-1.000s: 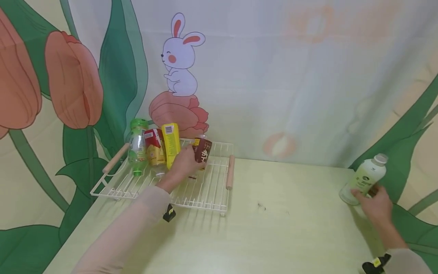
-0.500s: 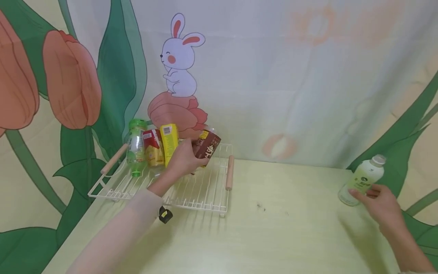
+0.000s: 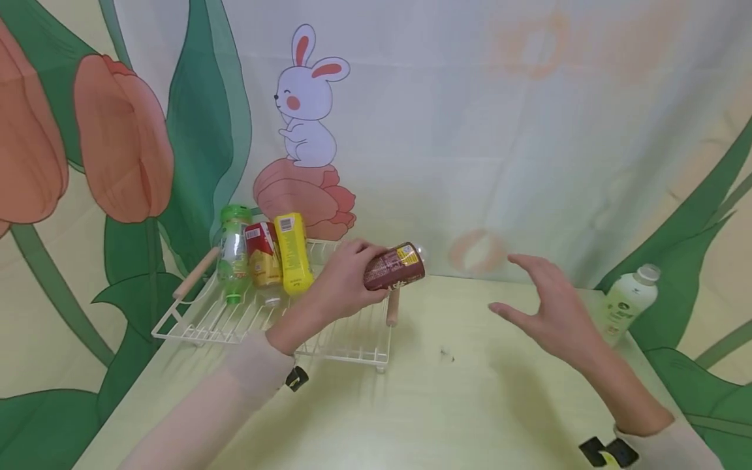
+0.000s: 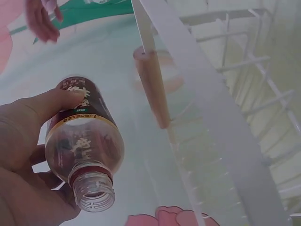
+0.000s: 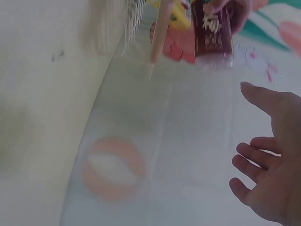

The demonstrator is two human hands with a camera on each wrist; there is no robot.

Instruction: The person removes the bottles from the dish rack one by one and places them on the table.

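My left hand [image 3: 346,277] grips a plastic bottle [image 3: 395,266] with a dark brown label, tilted nearly on its side above the right handle of the white wire rack [image 3: 346,358]. The left wrist view shows the bottle's bare threaded mouth [image 4: 95,193], without a cap. Fingers spread, my right hand [image 3: 558,313] hangs in the air to the right, apart from the brown bottle and holding nothing. Behind the right forearm, a white-and-green bottle [image 3: 631,297] stands at the table's right edge, its lower part hidden.
On the rack's left side lean a clear bottle with green ends [image 3: 234,254], a red-and-gold labelled bottle [image 3: 264,254] and a yellow bottle [image 3: 294,254]. Wooden handles [image 3: 196,273] flank the rack. A printed curtain [image 3: 423,130] hangs behind the pale table [image 3: 446,405].
My left hand has lifted the brown bottle off the rack, moved it right and tipped it over. My right hand has let go of the white-and-green bottle and moved left.
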